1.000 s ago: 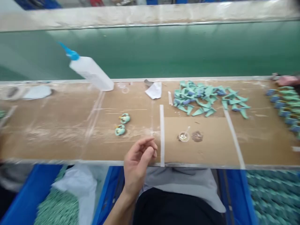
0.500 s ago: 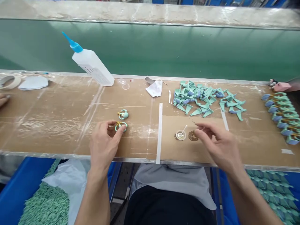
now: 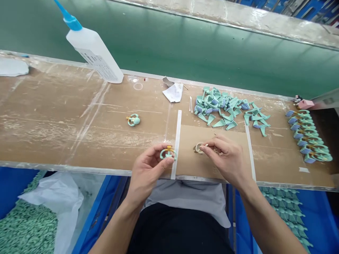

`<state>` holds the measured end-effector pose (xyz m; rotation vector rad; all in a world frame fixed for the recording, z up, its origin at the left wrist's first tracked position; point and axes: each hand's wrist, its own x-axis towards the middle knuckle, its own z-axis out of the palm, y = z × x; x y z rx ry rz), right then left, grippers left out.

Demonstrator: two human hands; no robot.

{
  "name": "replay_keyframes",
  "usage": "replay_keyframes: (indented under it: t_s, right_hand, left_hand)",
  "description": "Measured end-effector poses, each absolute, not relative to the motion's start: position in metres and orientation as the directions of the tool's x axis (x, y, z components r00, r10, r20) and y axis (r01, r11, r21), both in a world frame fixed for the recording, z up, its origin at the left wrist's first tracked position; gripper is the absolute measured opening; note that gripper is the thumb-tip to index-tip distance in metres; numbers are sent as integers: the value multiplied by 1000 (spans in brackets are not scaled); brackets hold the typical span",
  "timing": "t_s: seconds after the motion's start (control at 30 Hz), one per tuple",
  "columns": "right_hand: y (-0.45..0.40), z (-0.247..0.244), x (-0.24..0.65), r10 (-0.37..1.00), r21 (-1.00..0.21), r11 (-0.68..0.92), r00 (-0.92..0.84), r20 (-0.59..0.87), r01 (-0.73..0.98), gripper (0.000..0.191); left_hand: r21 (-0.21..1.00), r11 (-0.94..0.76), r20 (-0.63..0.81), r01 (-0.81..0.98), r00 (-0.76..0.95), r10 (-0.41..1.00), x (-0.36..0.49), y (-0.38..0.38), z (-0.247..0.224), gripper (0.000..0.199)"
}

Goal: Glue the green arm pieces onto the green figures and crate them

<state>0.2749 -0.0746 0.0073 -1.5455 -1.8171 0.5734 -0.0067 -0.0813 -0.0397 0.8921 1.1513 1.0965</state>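
Two hands raised over the board — left hand (image 3: 146, 173) pinching an orange-topped teal ring (image 3: 167, 154), right hand (image 3: 225, 155) fingers pinching a thin white stick (image 3: 206, 145) — tip at a small round cup (image 3: 198, 148).

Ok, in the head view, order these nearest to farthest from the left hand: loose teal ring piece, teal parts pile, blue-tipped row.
From the left hand:
1. Loose teal ring piece, ahead-left.
2. Teal parts pile, back, to its right.
3. Blue-tipped row, far right.
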Motion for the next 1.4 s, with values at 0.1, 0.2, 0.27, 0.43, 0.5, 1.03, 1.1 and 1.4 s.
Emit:
replay_keyframes:
  t_s: [0.1,0.2,0.27,0.43,0.5,1.03,1.1,1.4]
  right_hand:
    - [-79,8,281,974,-702,184,-31,225,688,17]
    - [-83,11,288,975,-706,156,7,223,690,17]
    - [-86,14,291,976,-703,160,-4,218,693,18]
    - [-86,26,295,977,-651,209,-123,176,730,16]
    - [-84,32,298,970,-612,244,-195,147,752,15]
    - [-66,60,311,823,-472,527,-562,78,707,18]
    - [-67,56,311,842,-485,502,-534,83,716,17]
    - [-113,42,288,964,-802,88,153,219,591,7]
  left_hand:
    - [863,362,-320,-353,172,932,20,-90,-35,45]
    - [813,398,-348,-424,193,917,36,-94,-34,44]
    - [809,403,-354,-428,193,915,39,-95,-34,44]
    - [823,391,-340,-413,193,920,38,-94,-35,43]
    - [829,371,-319,-418,192,928,38,-94,-36,39]
    - [890,285,-237,-357,172,956,37,-95,-36,14]
    - [901,269,-223,-341,166,960,39,-97,-34,13]
    - [927,217,-178,-304,151,972,51,-104,-19,11]
